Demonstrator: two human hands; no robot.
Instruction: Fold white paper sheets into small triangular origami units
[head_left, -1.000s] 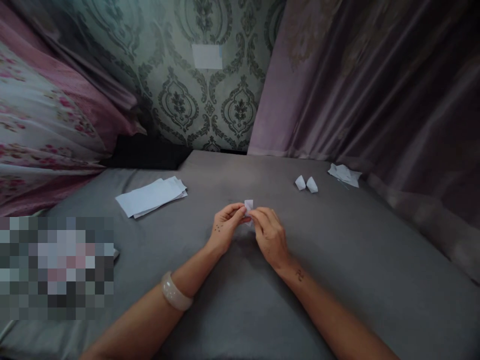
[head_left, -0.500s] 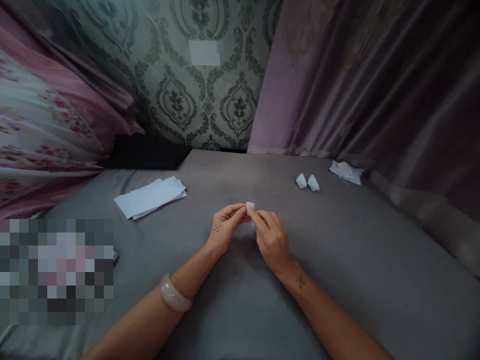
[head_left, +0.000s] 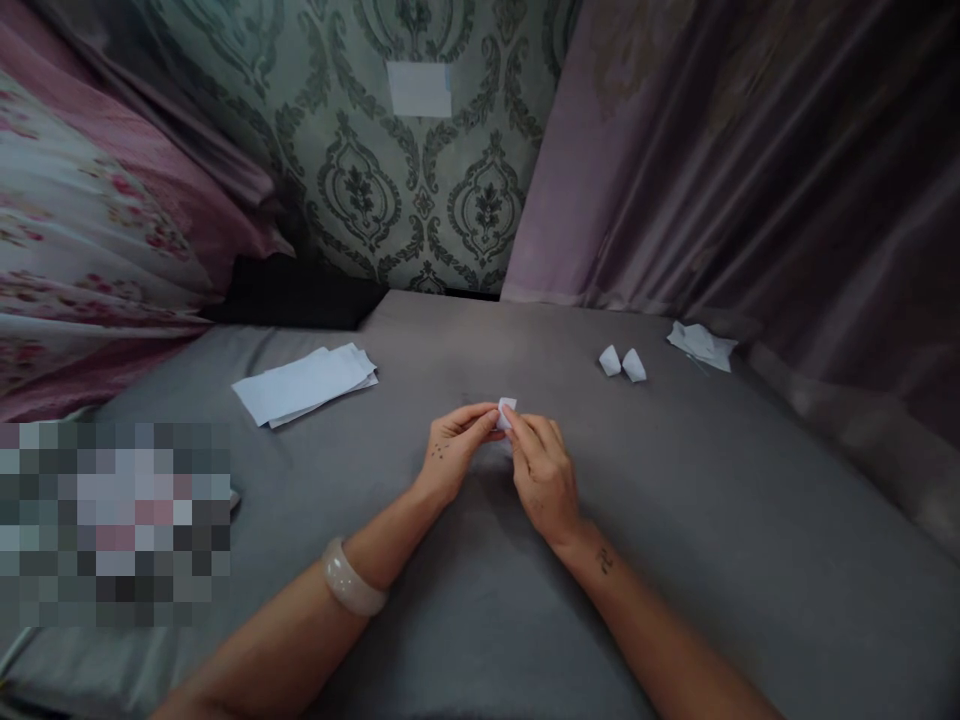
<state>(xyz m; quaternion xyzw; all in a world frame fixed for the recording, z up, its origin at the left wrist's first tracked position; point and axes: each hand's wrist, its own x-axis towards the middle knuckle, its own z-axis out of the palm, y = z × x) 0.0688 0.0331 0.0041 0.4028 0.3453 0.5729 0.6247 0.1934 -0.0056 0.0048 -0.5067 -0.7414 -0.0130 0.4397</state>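
A small folded piece of white paper [head_left: 508,411] is pinched between my two hands above the grey sheet [head_left: 480,620]. My left hand [head_left: 455,448] grips its left side with thumb and fingertips. On the other side, my right hand [head_left: 545,465] has its fingers closed on the paper, the index finger lying against its face. The fingers cover the lower part of the paper. Two small folded white paper shapes [head_left: 610,361] sit side by side farther off to the right.
Several white paper sheets [head_left: 304,385] lie stacked at the left. Crumpled paper scraps [head_left: 703,346] rest at the far right by the purple curtain [head_left: 750,180]. A folded black cloth [head_left: 300,292] lies against the patterned wall [head_left: 420,170]. A blurred-out patch covers the lower left.
The folded paper has tilted slightly between my fingers, and my right index finger has shifted on it. The camera view has moved a little; the other papers lie as before.
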